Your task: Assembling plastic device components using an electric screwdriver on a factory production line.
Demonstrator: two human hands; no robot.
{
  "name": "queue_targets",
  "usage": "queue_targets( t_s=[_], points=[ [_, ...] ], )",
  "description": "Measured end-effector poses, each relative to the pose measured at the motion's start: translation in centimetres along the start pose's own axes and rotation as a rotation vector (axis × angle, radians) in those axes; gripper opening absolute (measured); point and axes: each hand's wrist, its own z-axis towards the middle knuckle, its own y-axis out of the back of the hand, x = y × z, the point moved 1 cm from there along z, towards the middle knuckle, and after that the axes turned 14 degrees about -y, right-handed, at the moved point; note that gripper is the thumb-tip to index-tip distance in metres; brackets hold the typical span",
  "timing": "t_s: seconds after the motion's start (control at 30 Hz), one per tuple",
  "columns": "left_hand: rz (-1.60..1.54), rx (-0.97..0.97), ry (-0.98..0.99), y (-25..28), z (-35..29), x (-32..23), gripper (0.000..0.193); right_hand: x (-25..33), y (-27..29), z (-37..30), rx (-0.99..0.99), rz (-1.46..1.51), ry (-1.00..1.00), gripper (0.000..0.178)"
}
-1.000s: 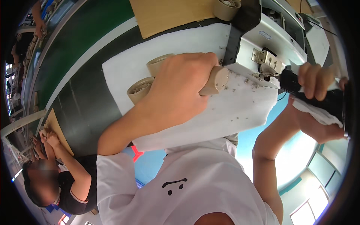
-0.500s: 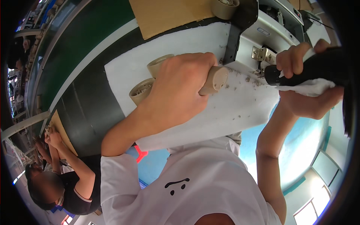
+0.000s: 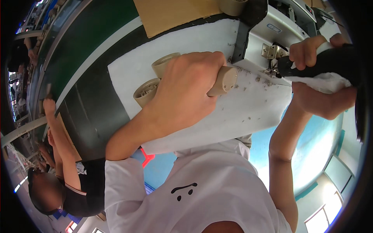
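My left hand (image 3: 186, 91) is closed around a beige cylindrical plastic part (image 3: 226, 80), whose end with small holes sticks out past the fingers. Two round beige plastic housings (image 3: 147, 91) sit beside that hand, partly covered by it; the nearer one shows molded detail inside. In my right hand (image 3: 316, 101) is a black power screwdriver (image 3: 330, 66) with a white wrap around its grip. Its front end is at the metal outlet (image 3: 274, 52) of a silver screw feeder (image 3: 268, 33); whether the bit touches a screw I cannot make out.
Small screws (image 3: 258, 79) lie scattered over a white foam sheet (image 3: 202, 39). At the back are a cardboard sheet (image 3: 175, 15) and another beige part (image 3: 233, 7). A green conveyor belt (image 3: 93, 35) runs along the left. A co-worker (image 3: 74, 190) sits at lower left.
The screwdriver in my right hand has shifted slightly up, closer to the feeder's outlet. My left hand stays nearly still. The co-worker's arm has stretched out toward the green belt.
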Motion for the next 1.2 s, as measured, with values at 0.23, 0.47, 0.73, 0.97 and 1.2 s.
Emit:
queue_targets(
  t_s=[0.23, 0.47, 0.73, 0.97, 1.2],
  points=[
    [-0.027, 0.001, 0.030, 0.2, -0.1, 0.0, 0.018, -0.1, -0.1, -0.2, 0.001, 0.101, -0.031, 0.078],
    [-0.101, -0.084, 0.007, 0.6, -0.4, -0.3, 0.021, 2.4, -3.0, -4.0, 0.241, 0.477, 0.197, 0.038],
    [-0.073, -0.074, -0.056, 0.4, -0.5, -0.3, 0.027, 2.5, -4.1, -4.4, 0.233, 0.536, 0.249, 0.032],
    [-0.049, -0.059, -0.071, 0.2, -0.6, 0.0, 0.027, 2.3, -4.2, -4.3, 0.226, 0.514, 0.233, 0.037],
    [-0.037, -0.036, -0.052, 0.0, -0.5, -0.2, 0.027, 2.2, -4.1, -4.3, 0.228, 0.503, 0.219, 0.043]
  ],
)
